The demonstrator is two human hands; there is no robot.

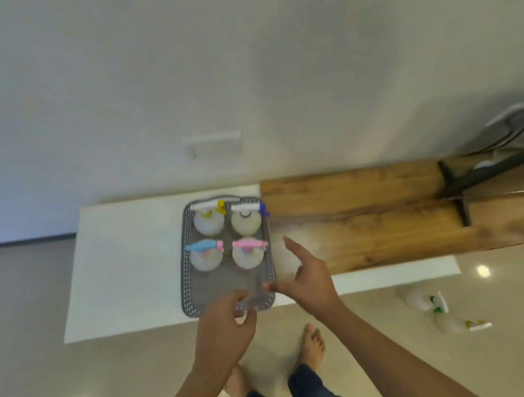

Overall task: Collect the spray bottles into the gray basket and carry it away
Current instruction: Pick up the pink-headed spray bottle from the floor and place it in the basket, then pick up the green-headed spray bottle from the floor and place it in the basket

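Four bottles stand in the basket on the surface. The left hand grips its near rim. The right hand is spread beside it.

basket: i see a gray basket with perforated walls, a long rectangle lying flat on the white part of the bench, its near end at the bench's front edge.
far-left bottle: a translucent white spray bottle with yellow nozzle, upright, in the far left corner.
far-right bottle: a spray bottle with dark blue nozzle, upright beside it.
near-left bottle: a spray bottle with light blue head, upright, in the second row.
near-right bottle: a spray bottle with pink head, upright, next to it.
floor bottles: i see two more, a green-trimmed bottle and a yellow-trimmed bottle, lying on the floor to my right.
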